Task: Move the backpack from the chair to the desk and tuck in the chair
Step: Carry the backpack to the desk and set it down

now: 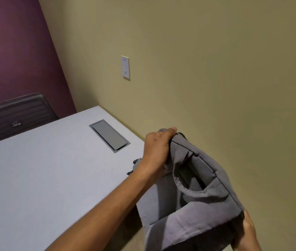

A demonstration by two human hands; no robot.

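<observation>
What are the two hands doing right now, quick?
Left hand: closed on the top edge of the grey fabric backpack.
Right hand: holding the backpack's lower corner; fingers hidden.

We see a plain grey backpack (194, 189), pale grey table (35, 178), olive wall (216, 69), purple wall (13, 51).

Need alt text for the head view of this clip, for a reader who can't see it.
A person's two hands hold a grey backpack at the right edge of a white desk, the left hand gripping its top and the right hand under its lower corner. The desk has a recessed grey cable hatch; a dark chair stands at its far side.
</observation>
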